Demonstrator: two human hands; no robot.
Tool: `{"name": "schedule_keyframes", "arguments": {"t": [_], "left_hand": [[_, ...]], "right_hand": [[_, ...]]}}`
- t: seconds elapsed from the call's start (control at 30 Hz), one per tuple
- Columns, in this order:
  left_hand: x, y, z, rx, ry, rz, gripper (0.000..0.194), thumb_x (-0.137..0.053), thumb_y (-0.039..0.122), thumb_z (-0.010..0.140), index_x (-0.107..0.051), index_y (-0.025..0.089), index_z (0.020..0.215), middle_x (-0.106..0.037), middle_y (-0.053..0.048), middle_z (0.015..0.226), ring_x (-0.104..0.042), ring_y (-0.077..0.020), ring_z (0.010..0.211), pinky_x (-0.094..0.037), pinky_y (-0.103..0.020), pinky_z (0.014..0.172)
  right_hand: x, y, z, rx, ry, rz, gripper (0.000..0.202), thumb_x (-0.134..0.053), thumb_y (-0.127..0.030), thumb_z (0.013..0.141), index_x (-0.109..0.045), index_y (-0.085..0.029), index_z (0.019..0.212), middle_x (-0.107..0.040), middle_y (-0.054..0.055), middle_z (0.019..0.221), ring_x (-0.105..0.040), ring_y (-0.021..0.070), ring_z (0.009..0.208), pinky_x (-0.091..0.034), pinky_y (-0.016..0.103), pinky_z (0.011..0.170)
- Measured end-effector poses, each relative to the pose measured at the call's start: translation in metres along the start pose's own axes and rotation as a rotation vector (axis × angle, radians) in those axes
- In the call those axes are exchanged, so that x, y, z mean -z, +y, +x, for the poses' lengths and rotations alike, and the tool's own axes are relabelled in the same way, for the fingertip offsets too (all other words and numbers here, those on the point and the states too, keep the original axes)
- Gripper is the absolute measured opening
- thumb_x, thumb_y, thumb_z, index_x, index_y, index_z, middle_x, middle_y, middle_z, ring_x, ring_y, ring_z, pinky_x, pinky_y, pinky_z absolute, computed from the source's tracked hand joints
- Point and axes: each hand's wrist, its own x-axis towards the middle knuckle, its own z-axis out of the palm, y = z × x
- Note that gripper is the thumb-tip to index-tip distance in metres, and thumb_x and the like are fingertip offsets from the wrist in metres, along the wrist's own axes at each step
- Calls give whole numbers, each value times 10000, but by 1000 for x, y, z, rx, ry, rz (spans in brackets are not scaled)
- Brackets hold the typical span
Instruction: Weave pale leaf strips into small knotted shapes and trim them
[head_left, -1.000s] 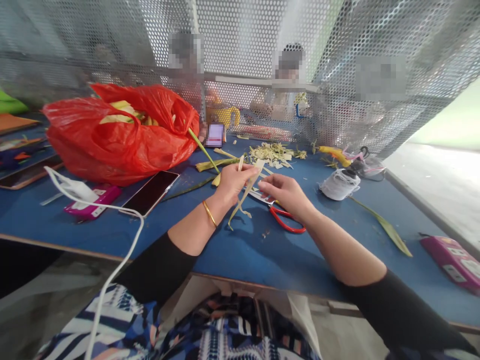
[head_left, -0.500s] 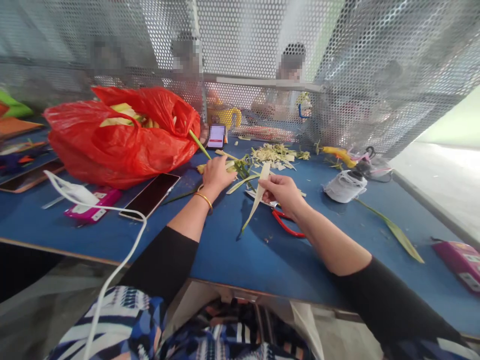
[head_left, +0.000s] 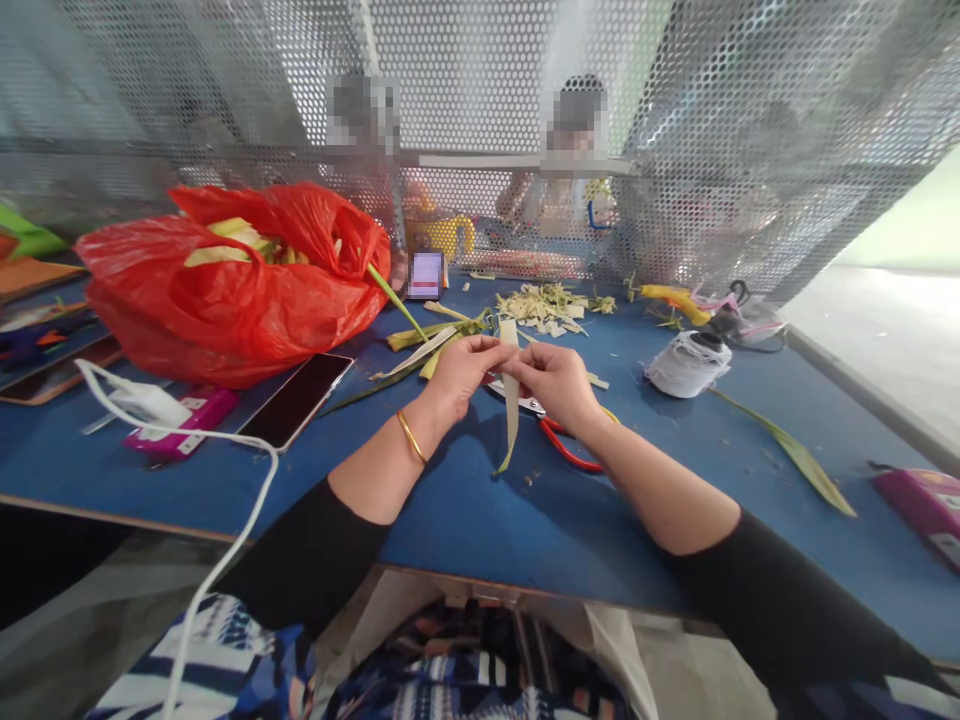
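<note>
A pale, flat strip of leaf (head_left: 511, 415) hangs upright between my two hands, its narrow tip curling down over the blue table. My right hand (head_left: 555, 385) pinches it from the right. From the left, the thumb and fingers of my left hand (head_left: 461, 375) close on the same strip. Under my right hand lies a pair of scissors with red handles (head_left: 568, 452), partly covered by the hand. Just beyond my left hand are several dry and green leaf pieces (head_left: 420, 345). Farther back sits a heap of short cut leaf bits (head_left: 547, 308).
A red plastic bag (head_left: 247, 320) with leaf pieces stands at left. In front lie a dark phone (head_left: 300, 400), a magenta box (head_left: 180, 425) and a white cable (head_left: 259, 500). At right are a white thread spool (head_left: 688, 365) and a long leaf (head_left: 806, 465). A perforated metal screen (head_left: 472, 90) rises behind.
My left hand has left the leaf pieces at the back and come right to grip the strip. My right hand has shifted slightly left, and the strip now hangs straighter.
</note>
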Motion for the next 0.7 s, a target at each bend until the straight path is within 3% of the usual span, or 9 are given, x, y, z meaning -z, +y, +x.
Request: {"name": "schedule_keyframes", "arguments": {"t": [0.1, 0.23, 0.37, 0.47, 0.6, 0.7], "left_hand": [[-3, 3, -2, -74, 44, 37, 298, -861, 360, 560, -642, 165, 611, -593, 26, 564, -496, -90, 549, -383, -229, 552], [-5, 2, -5, -76, -14, 116, 300, -878, 356, 554, -647, 165, 561, -560, 29, 526, -464, -89, 530, -366, -244, 542], [-6, -2, -7, -39, -99, 128, 267, -870, 329, 571, -656, 170, 580, -572, 31, 556, -456, -83, 536, -366, -251, 560], [-7, -3, -7, -3, -99, 112, 269, -856, 335, 588, -654, 177, 669, -599, 33, 611, -474, -87, 550, -342, -247, 537], [-9, -5, -7, -112, -81, 113, 445, -925, 305, 452, -578, 187, 704, -586, 63, 642, -492, -85, 590, -375, -232, 569], [-9, -5, -8, -127, -139, 138, 437, -916, 338, 476, -545, 185, 650, -568, 60, 615, -493, -90, 599, -398, -237, 593]], "right_hand": [[5, -6, 3, -30, -18, 80, 350, -719, -506, 647, -547, -207, 593, -594, -18, 512, -523, 109, 475, -420, 251, 488], [15, -11, 9, -37, 46, 134, 326, -760, -471, 616, -603, -198, 700, -618, -23, 596, -553, 109, 557, -459, 244, 537], [21, -10, 12, -42, 42, 163, 333, -788, -461, 606, -588, -197, 639, -557, -46, 540, -490, 84, 507, -433, 239, 511], [20, -8, 11, -93, 39, 229, 309, -795, -429, 592, -598, -192, 608, -551, -42, 501, -476, 82, 472, -418, 243, 490], [17, -9, 10, -150, 61, 228, 288, -808, -380, 549, -593, -190, 566, -538, -42, 477, -462, 81, 462, -391, 239, 466], [17, -12, 8, -174, 16, 249, 308, -820, -394, 535, -594, -186, 552, -537, -39, 479, -450, 76, 462, -379, 239, 465]]}}
